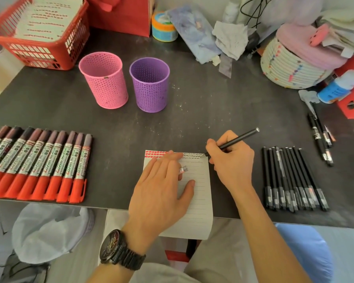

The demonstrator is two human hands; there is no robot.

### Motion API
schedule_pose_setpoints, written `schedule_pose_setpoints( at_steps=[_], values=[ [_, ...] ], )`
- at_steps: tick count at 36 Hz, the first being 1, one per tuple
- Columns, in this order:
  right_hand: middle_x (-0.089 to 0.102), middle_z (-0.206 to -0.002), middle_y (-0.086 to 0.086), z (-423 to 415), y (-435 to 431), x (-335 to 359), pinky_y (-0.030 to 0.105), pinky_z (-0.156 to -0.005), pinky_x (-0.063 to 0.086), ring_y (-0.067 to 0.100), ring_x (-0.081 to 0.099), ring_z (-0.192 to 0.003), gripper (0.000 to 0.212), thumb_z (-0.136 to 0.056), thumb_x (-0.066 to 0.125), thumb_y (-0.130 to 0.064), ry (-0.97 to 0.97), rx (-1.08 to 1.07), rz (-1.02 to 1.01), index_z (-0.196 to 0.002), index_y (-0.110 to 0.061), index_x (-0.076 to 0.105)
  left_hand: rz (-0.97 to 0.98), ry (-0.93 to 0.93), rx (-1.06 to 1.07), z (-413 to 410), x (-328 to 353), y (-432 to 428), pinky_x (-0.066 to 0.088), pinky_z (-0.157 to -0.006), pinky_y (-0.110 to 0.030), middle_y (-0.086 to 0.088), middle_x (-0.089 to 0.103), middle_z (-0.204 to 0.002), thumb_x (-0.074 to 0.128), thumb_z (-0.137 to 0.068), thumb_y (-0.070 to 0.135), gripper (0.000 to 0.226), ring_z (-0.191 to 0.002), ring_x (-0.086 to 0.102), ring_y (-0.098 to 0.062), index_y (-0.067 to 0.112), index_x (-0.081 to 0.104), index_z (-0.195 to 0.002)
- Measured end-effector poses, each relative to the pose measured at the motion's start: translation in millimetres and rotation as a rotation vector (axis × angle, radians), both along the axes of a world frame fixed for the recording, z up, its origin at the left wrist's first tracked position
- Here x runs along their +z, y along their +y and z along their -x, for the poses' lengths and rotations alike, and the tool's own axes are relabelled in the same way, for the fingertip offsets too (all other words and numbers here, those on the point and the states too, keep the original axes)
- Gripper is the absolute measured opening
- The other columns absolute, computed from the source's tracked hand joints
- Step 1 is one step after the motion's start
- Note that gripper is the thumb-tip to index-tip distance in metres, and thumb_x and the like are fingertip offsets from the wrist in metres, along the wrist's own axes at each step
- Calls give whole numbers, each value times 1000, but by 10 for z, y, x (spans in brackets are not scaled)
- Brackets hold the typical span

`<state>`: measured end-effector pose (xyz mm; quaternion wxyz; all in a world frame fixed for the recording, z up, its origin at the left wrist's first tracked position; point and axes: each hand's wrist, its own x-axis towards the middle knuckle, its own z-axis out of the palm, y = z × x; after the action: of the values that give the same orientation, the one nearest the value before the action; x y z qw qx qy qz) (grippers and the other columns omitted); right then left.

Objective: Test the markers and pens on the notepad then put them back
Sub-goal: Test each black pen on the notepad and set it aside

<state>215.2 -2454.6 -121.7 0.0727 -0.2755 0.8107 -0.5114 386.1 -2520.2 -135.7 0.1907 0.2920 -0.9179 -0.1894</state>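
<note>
At the near edge of the dark grey surface (pixel 192 119), item by item:

- White lined notepad (pixel 198 201): overhangs the edge toward you. Red marker blots (pixel 154 154) sit top left, with dark pen scribble (pixel 192 155) along the top.
- Your left hand (pixel 161 186): flat, fingers straight, pressing the notepad. A small clear cap (pixel 183 169) shows at its fingers.
- Your right hand (pixel 231 160): grip closed round a slim black pen (pixel 237 139), tip on the notepad's upper right corner.
- Row of red-capped markers (pixel 39 164): left of the notepad, capped, side by side.
- Row of black pens (pixel 294 180): right of the notepad.
- Pink perforated cup (pixel 103 80) and purple perforated cup (pixel 149 84): upright behind, nothing showing inside.

Status, as judged: markers look tested and pen testing is under way. Returning everything to the cups remains.
</note>
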Motion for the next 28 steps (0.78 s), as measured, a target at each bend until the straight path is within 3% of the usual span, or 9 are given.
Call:
schedule_pose_setpoints(
  at_steps=[5, 12, 22, 28],
  values=[
    [62, -53, 5, 1, 4, 3, 20, -47, 50, 5, 66, -49, 27, -88, 69, -23, 20, 2, -6, -67, -18, 54, 1, 12, 0, 0, 10, 6, 44, -107, -37, 8, 57, -136, 57, -91, 54, 35, -127, 53, -14, 27, 49, -111],
    [60, -53, 6, -6, 8, 34, 36, -52, 56, 8, 66, -50, 28, -89, 69, -22, 24, -2, -23, -66, -17, 53, 20, 30, -4, -2, -41, -3, 46, -107, -38, 11, 57, -133, 58, -91, 52, 30, -129, 48, -11, 28, 48, -105],
    [61, -54, 8, -15, 14, 63, 41, -54, 57, 16, 64, -50, 27, -90, 68, -23, 18, -10, -35, -67, -17, 54, 27, 37, -3, -6, -56, -1, 41, -109, -35, 11, 56, -134, 58, -91, 52, 31, -130, 48, -10, 28, 48, -107],
    [59, -53, 6, -1, 11, 53, 42, -54, 57, 17, 65, -51, 28, -90, 68, -22, 15, -8, -34, -66, -19, 52, 32, 48, -16, -9, -50, -7, 42, -109, -36, 11, 54, -137, 56, -91, 52, 28, -131, 45, -10, 33, 36, -95]
  ],
)
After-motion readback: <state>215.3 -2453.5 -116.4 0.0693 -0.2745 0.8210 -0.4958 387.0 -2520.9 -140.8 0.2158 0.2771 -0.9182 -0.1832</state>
